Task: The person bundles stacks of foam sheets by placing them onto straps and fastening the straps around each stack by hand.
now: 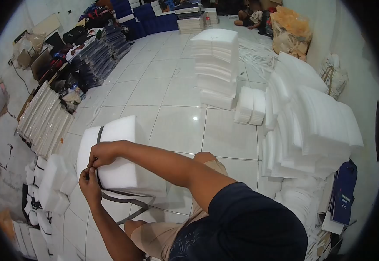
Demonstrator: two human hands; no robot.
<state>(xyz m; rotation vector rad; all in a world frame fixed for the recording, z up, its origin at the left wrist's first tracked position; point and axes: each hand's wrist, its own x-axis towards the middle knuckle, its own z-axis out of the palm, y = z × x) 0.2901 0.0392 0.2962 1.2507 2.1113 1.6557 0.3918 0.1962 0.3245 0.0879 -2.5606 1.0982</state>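
Observation:
A white foam stack [122,172] stands on the tiled floor at the left centre, with a dark grey strap [100,134] around it. My right hand [104,153] is closed on the strap at the stack's left side. Just below it, my left hand [89,180] pinches at the same spot, the fingertips of both hands nearly touching. The strap's exact join is hidden by the fingers. A loose length of strap [133,201] trails from the stack's lower edge toward my knee.
Tall foam stack [215,65] and small tied bundle [250,105] stand ahead. Large foam piles [315,126] line the right. Tied foam bundles [52,182] and wrapped sheets [46,119] lie left. Another person [252,18] sits at the back beside a sack [290,32].

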